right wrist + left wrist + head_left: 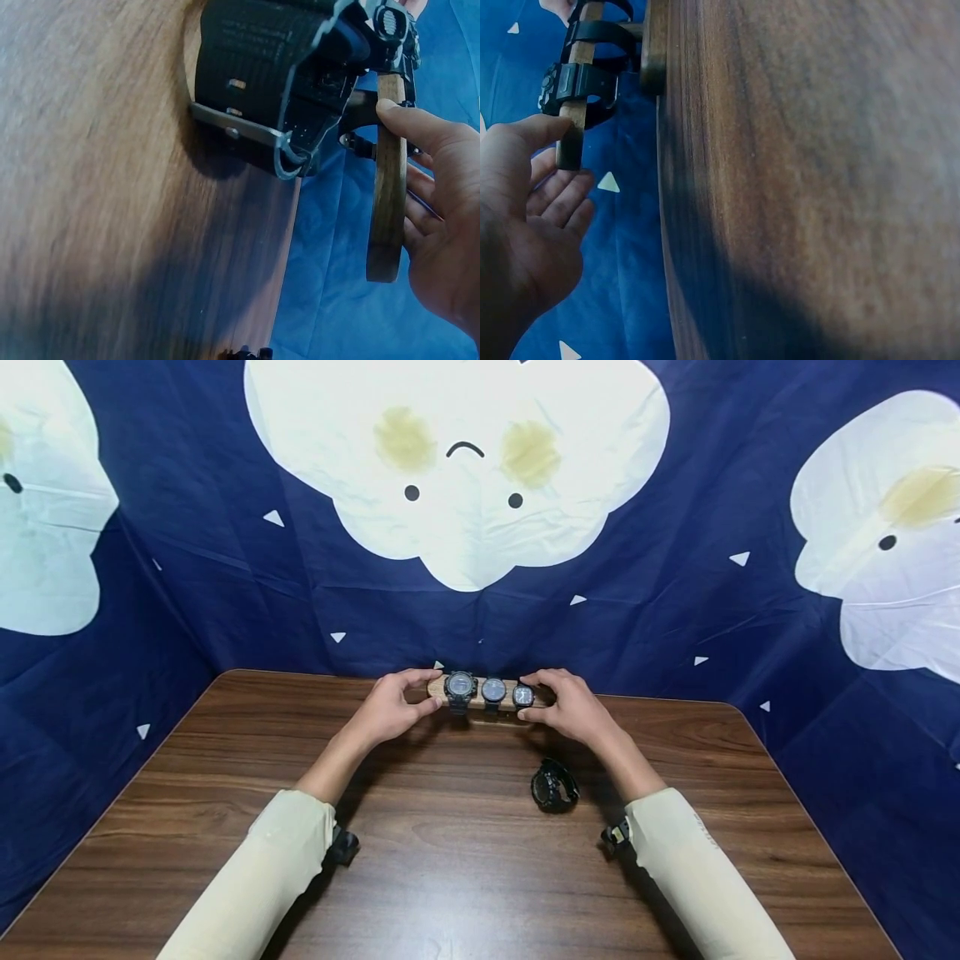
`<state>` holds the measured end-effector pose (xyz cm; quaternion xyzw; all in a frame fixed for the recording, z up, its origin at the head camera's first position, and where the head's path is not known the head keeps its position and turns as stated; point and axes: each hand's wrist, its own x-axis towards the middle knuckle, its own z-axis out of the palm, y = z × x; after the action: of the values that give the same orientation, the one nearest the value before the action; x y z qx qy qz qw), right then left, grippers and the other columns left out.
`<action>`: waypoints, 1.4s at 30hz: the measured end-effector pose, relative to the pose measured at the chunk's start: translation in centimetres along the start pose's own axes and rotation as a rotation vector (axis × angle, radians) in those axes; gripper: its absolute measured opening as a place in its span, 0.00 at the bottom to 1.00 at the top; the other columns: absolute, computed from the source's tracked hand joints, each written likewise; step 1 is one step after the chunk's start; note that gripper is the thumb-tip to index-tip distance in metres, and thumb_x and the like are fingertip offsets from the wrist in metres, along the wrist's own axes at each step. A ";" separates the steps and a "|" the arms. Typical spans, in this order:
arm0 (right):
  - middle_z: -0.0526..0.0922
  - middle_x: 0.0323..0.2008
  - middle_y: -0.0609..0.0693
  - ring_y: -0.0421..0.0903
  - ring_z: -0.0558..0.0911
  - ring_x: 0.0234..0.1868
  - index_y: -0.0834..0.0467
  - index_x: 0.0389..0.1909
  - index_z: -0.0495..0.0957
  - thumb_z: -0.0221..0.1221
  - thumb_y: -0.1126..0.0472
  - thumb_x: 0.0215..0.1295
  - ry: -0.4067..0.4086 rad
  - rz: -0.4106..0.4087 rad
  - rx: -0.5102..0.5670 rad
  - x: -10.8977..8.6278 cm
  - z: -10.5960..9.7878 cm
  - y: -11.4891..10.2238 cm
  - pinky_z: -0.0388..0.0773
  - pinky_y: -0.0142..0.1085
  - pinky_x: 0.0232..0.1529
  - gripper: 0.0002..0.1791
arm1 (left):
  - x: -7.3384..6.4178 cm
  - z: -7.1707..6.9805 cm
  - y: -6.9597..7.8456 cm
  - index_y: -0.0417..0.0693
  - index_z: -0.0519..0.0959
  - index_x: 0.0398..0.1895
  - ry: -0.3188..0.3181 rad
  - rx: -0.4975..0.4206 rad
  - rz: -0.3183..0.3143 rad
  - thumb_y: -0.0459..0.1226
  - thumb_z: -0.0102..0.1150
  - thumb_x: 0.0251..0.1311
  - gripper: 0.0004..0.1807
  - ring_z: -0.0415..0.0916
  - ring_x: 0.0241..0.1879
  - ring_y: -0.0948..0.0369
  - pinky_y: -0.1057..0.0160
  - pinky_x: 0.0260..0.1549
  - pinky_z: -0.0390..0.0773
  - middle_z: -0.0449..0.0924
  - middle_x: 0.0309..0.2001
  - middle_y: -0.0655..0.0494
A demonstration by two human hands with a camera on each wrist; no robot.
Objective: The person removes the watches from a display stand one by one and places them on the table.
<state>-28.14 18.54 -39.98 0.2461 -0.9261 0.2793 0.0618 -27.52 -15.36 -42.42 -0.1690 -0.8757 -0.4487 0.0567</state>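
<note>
A wooden watch stand (435, 690) is near the table's far edge, its bar running left to right. It carries three dark watches: a large one (460, 684) at left, a round one (493, 690) in the middle and a squarish one (522, 696) at right. My left hand (393, 705) holds the bar's left end between thumb and fingers. At the other end my right hand (568, 703) grips the bar beside the squarish watch; the right wrist view shows the thumb on the wood (388, 202). Closer to me, a black watch (553, 787) lies on the table.
The wood-grain table (442, 877) spreads out in front of me. Behind it and along both sides hangs a dark blue cloth (720, 585) with white clouds and small triangles. Black wrist cameras (343, 845) sit by both sleeves.
</note>
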 end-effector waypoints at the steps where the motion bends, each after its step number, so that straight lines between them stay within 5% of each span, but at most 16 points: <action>1: 0.88 0.68 0.59 0.63 0.82 0.73 0.57 0.69 0.86 0.81 0.54 0.66 0.003 0.005 0.005 0.0 -0.1 0.0 0.77 0.60 0.76 0.31 | 0.0 0.0 0.0 0.40 0.84 0.73 -0.001 -0.001 0.000 0.37 0.75 0.71 0.28 0.89 0.65 0.42 0.38 0.74 0.79 0.87 0.68 0.37; 21: 0.85 0.72 0.58 0.64 0.77 0.78 0.55 0.74 0.83 0.78 0.50 0.71 -0.052 0.031 -0.018 0.0 -0.3 0.3 0.73 0.62 0.80 0.33 | 0.3 -0.2 0.2 0.40 0.83 0.73 -0.016 -0.011 -0.012 0.36 0.75 0.70 0.29 0.90 0.63 0.44 0.41 0.74 0.80 0.89 0.67 0.38; 42: 0.83 0.75 0.59 0.65 0.77 0.77 0.53 0.78 0.80 0.76 0.48 0.74 -0.020 0.041 -0.029 -1.1 -0.6 0.7 0.74 0.65 0.78 0.35 | 0.5 -0.2 0.0 0.41 0.84 0.73 -0.012 -0.001 -0.001 0.37 0.76 0.70 0.28 0.86 0.68 0.43 0.40 0.75 0.79 0.87 0.70 0.38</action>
<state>-27.53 19.86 -40.13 0.2290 -0.9354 0.2646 0.0507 -27.98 -15.42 -42.20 -0.1713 -0.8759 -0.4481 0.0512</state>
